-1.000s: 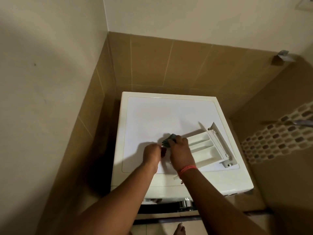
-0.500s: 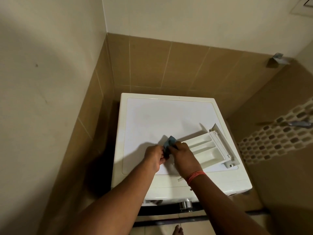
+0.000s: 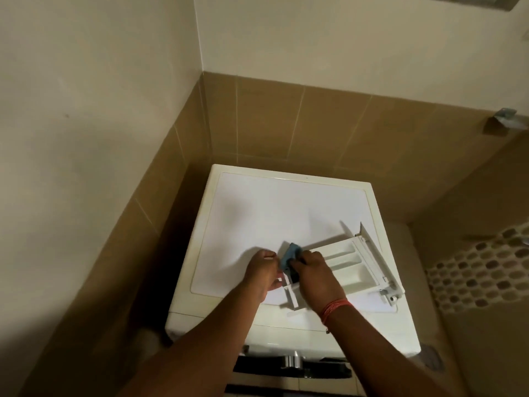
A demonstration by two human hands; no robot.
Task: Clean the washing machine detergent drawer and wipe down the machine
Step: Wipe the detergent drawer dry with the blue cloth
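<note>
At the left, beige painted wall (image 3: 86,110) and tan tiles (image 3: 257,124) close in the corner where the white, flat-topped washing machine (image 3: 272,213) stands. The left hand (image 3: 262,272) rests on that top near its front edge, fingers curled in; it seems to steady the near end of the drawer, though whether it really grips it cannot be told from here. Just beside it, the right hand (image 3: 313,277), with a red thread band (image 3: 335,309) at the wrist, pinches a small blue cleaning pad (image 3: 289,255) and holds it at the drawer's near end. The white plastic detergent drawer (image 3: 352,260) lies removed, flat on the machine's top, running diagonally to the right with its compartments facing up and its front panel at the far right. To do this step well, I would keep the left hand pressing the drawer down so it cannot skate on the smooth lid, work the pad into corners and along the dividers in short strokes, then move compartment by compartment toward the panel. Below, the chrome knob (image 3: 292,361) shows on the front.
</note>
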